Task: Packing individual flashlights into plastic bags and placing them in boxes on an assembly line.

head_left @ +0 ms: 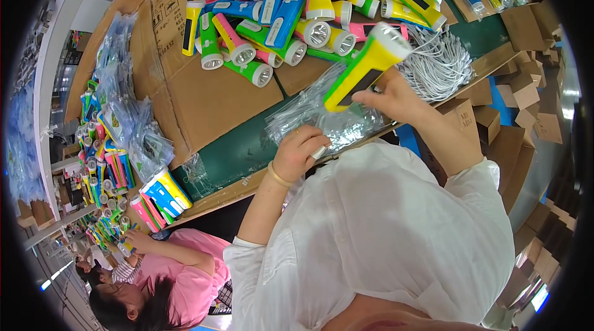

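My right hand [393, 97] grips a yellow and green flashlight [365, 71] with a white head, tilted up to the right and slightly blurred. It hangs over a stack of clear plastic bags [352, 122] at the table's near edge. By the left end of these bags, my left hand [299, 155] is closed, fingers curled. A small white bit shows at its fingertips; what it is, I cannot make out. Just right of my right hand lies a bundle of white cords [438, 62]. Beyond my hands, a heap of colourful flashlights [278, 12] lies on cardboard.
Flattened cardboard [204, 105] covers part of the green table [238, 161]. Bagged flashlights [124, 108] line the left side, near grouped flashlights [166, 195]. A co-worker in a pink shirt [195, 281] sits at lower left. Open cardboard boxes [495, 139] stand at right.
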Action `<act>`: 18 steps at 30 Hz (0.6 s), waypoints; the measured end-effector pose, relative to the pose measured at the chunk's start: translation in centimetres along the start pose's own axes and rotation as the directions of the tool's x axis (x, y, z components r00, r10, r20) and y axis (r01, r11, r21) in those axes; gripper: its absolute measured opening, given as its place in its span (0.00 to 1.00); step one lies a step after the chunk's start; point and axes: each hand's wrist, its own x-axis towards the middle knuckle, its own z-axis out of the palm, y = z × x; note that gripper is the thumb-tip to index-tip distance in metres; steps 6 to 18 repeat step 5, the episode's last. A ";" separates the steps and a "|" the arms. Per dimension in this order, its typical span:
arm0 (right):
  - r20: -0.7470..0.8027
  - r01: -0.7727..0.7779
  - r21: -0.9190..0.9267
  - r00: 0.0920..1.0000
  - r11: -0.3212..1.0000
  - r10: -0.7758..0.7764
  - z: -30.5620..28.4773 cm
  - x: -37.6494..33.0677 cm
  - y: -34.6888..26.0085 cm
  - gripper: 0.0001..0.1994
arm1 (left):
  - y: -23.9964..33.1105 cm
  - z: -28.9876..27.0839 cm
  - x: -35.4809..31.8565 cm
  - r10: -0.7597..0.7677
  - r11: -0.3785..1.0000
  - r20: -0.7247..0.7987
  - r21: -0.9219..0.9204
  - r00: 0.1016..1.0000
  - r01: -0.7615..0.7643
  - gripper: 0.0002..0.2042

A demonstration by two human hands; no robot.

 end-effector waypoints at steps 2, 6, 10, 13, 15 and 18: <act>0.248 0.115 -0.195 0.967 0.974 -0.065 1.2 0.9 -0.7 0.27 | 0.1 0.1 -0.2 -0.008 1.000 -0.016 0.011 1.000 0.009 0.19; 0.581 0.151 -0.581 0.765 0.800 0.278 1.6 2.7 -1.5 0.34 | 0.5 0.0 -0.7 -0.016 0.999 -0.177 0.027 0.984 0.021 0.09; 0.581 0.151 -0.581 0.765 0.800 0.278 1.6 2.7 -1.5 0.34 | 0.5 0.0 -0.7 -0.016 0.999 -0.177 0.027 0.984 0.021 0.09; 0.581 0.151 -0.581 0.765 0.800 0.278 1.6 2.7 -1.5 0.34 | 0.5 0.0 -0.7 -0.016 0.999 -0.177 0.027 0.984 0.021 0.09; 0.581 0.151 -0.581 0.765 0.800 0.278 1.6 2.7 -1.5 0.34 | 0.5 0.0 -0.7 -0.016 0.999 -0.177 0.027 0.984 0.021 0.09; 0.581 0.151 -0.581 0.765 0.800 0.278 1.6 2.7 -1.5 0.34 | 0.5 0.0 -0.7 -0.016 0.999 -0.177 0.027 0.984 0.021 0.09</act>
